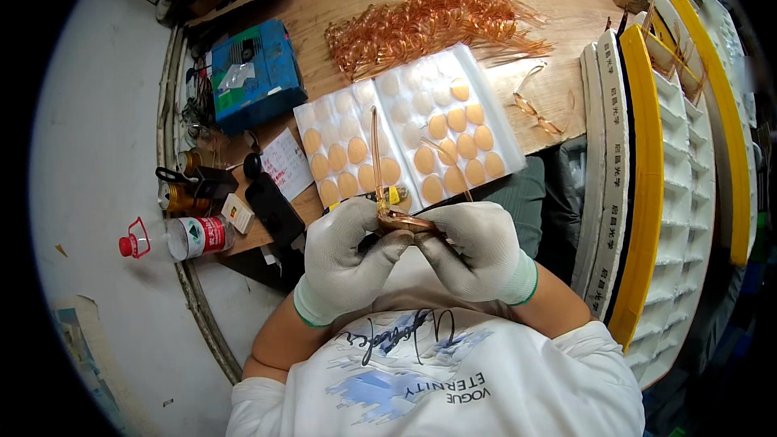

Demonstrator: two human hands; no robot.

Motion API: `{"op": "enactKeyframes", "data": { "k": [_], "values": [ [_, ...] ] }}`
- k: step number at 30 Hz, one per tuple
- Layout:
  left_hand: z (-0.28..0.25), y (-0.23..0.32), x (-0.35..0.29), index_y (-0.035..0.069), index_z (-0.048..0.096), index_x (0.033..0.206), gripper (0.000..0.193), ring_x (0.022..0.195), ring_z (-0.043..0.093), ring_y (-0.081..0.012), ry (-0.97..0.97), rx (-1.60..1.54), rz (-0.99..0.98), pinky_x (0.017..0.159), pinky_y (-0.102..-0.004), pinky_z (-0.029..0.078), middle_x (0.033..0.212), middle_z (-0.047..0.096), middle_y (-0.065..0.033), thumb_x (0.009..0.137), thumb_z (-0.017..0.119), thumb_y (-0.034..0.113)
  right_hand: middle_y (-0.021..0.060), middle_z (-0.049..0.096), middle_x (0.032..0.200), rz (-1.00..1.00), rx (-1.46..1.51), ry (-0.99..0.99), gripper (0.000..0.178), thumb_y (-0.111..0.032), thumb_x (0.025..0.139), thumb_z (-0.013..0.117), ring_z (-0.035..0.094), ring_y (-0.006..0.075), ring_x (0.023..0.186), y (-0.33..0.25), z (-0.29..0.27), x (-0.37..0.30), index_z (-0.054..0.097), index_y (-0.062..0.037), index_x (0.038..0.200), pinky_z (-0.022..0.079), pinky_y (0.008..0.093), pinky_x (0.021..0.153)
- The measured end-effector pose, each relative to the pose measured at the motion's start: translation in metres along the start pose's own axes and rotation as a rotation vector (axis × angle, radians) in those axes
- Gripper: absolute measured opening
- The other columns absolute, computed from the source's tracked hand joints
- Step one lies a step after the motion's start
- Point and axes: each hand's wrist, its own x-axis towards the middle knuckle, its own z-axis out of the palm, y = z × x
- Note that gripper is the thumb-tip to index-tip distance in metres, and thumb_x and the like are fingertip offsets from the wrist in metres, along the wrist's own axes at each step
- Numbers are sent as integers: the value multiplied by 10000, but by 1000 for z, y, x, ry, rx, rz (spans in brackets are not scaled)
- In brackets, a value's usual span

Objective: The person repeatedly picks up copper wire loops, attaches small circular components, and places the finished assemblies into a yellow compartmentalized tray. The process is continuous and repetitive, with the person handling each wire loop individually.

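Observation:
Close to my chest, a translucent amber-brown eyeglasses frame [398,222] is gripped at both sides, its temples pointing away from me. My left hand [344,249], in a white glove with smudged fingertips, pinches one side. On the other side the gloved fingers of my right hand [473,247] are closed, thumb against the front. Whether lenses sit in it I cannot make out. Just beyond my hands an open booklet of clear-pocket sheets [506,125] holds rows of round tan lenses [467,146]; several other pockets look pale. My fingers partly hide the booklet's near edge.
A heap of amber eyeglasses frames [429,28] lies at the back of the wooden table, with one loose frame [536,109] nearer right. White compartmented trays [660,194] stand on the right. At left are a blue box [257,77], a phone [273,209] and a plastic bottle [194,237].

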Motion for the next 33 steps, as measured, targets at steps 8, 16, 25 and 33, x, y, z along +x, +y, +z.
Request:
{"op": "enactKeyframes", "data": {
  "k": [8, 16, 25, 33],
  "values": [
    [5, -9, 9, -23, 658, 960, 195, 647, 645, -236, 23, 205, 15, 591, -308, 499, 789, 654, -158, 829, 759, 80, 175, 649, 791, 89, 69, -31, 189, -22, 860, 655, 662, 349, 699, 16, 0, 5, 634, 5, 1046, 520, 373, 632],
    [20, -45, 41, -8, 637, 895, 132, 629, 569, -211, -78, 130, -97, 569, -309, 428, 769, 608, -124, 811, 736, 17, 229, 644, 916, 303, -26, -143, 330, -19, 902, 568, 641, 424, 865, 53, -14, 10, 536, 15, 1229, 515, 463, 756],
    [-23, -151, 188, 6, 668, 1098, 231, 980, 662, -262, 269, 363, -59, 884, -353, 508, 1015, 678, -145, 899, 615, 111, 194, 665, 893, 552, -880, 84, 355, 38, 760, 552, 651, 399, 866, 157, -90, -5, 610, 17, 1109, 522, 475, 793],
    [-79, -284, 252, -139, 533, 1229, 598, 991, 655, -351, 199, 537, -747, 850, -388, 506, 1057, 663, -260, 782, 661, 237, 199, 689, 953, 849, -1103, -30, 194, -19, 823, 515, 660, 400, 927, 266, -99, 2, 585, -7, 1003, 514, 495, 846]
  ]
}}
